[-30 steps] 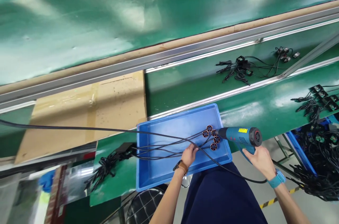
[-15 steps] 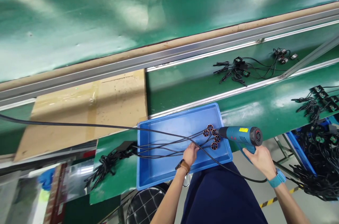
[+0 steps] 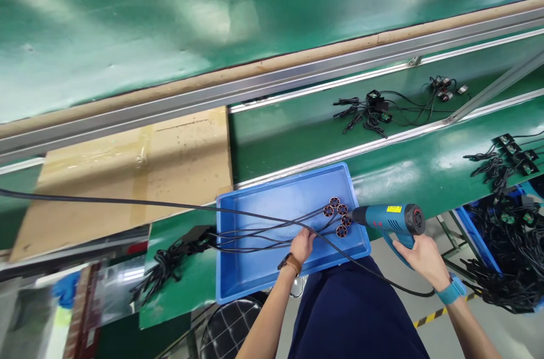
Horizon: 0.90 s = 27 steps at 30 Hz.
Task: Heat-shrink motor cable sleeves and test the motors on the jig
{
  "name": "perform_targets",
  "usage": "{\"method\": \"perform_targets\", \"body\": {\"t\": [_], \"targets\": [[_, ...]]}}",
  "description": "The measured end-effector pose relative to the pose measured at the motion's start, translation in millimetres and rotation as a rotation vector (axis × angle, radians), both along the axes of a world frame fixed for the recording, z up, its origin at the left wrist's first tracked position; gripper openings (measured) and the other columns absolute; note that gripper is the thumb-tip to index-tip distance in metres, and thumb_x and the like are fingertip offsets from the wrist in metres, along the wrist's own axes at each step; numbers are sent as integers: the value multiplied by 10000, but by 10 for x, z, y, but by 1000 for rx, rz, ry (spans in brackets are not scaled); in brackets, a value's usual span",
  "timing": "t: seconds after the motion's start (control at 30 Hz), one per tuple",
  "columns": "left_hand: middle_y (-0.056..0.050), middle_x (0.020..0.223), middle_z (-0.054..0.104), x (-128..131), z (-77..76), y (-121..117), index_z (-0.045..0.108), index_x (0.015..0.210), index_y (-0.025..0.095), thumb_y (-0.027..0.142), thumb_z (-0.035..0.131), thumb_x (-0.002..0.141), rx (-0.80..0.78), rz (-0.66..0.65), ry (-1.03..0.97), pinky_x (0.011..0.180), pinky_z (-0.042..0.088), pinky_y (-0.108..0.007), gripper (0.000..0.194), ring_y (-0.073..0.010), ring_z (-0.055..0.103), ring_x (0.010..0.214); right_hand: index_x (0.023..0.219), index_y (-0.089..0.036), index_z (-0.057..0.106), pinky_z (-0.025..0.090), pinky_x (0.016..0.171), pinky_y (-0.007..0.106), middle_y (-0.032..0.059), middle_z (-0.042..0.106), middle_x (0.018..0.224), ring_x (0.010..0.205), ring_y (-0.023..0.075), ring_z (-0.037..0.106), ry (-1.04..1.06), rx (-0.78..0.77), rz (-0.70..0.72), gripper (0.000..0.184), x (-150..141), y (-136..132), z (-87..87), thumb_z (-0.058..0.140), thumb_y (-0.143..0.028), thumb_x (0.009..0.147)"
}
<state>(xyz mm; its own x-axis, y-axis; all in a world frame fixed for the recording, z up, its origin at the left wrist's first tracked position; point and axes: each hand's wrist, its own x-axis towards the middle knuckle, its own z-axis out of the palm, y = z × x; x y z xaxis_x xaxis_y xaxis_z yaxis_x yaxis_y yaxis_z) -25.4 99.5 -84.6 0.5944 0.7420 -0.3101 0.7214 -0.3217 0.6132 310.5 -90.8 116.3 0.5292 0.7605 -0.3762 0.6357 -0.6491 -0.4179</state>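
My right hand is closed around the handle of a blue heat gun. Its nozzle points left, close to several small round parts with copper-coloured rims in a blue plastic tray. Black cables run left from these parts across the tray. Over the tray's near half, my left hand pinches the cables, its fingertips partly hidden. Past the tray's left rim, the cables lead to black boxes and bundled cable ends on the green bench.
The heat gun's black power cord crosses over the tray and cardboard sheet. More cabled parts lie on the green shelf and bench at right. A bin heaped with black cables stands lower right. A black stool is below.
The heat gun's nozzle has shifted slightly toward me along the round parts. My left hand stays on the cables. The whole view has moved a little.
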Motion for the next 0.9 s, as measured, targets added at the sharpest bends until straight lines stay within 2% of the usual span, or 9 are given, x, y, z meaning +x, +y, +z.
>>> {"method": "perform_targets", "body": {"t": [0.23,0.37,0.53,0.73,0.9], "targets": [[-73,914,674,-35,28,33,605,899,197,270,477,944,-26,-21,-18,781,522,-347,153,-217,660,839,1137,-179,662,461,639,297,87,752,866,832,292,717,-27,-50,36,398,47,-210,-45,584,-472,878],[-84,942,687,-60,-4,32,622,921,190,222,476,919,-31,-14,-26,825,532,-370,150,-228,674,880,1064,-202,687,460,660,300,72,747,835,853,296,715,-4,-86,6,354,30,-201,-19,578,-487,883],[-92,970,709,-74,-7,31,640,926,193,229,451,926,-31,-23,-43,877,542,-394,193,-236,680,915,1086,-200,687,454,662,302,77,751,860,871,301,714,24,-74,7,358,-3,-159,12,583,-473,880],[-93,952,719,-70,23,47,648,913,195,215,460,913,-15,-24,-47,863,556,-400,190,-241,691,907,1114,-180,677,442,649,306,85,742,835,863,300,711,48,-76,-28,385,-8,-150,53,577,-466,875],[-89,935,711,-77,27,26,649,910,193,209,455,920,5,-21,-46,839,562,-391,195,-230,692,877,1132,-186,669,459,691,308,79,743,871,863,295,707,36,-52,14,404,40,-191,7,582,-482,871]]}}
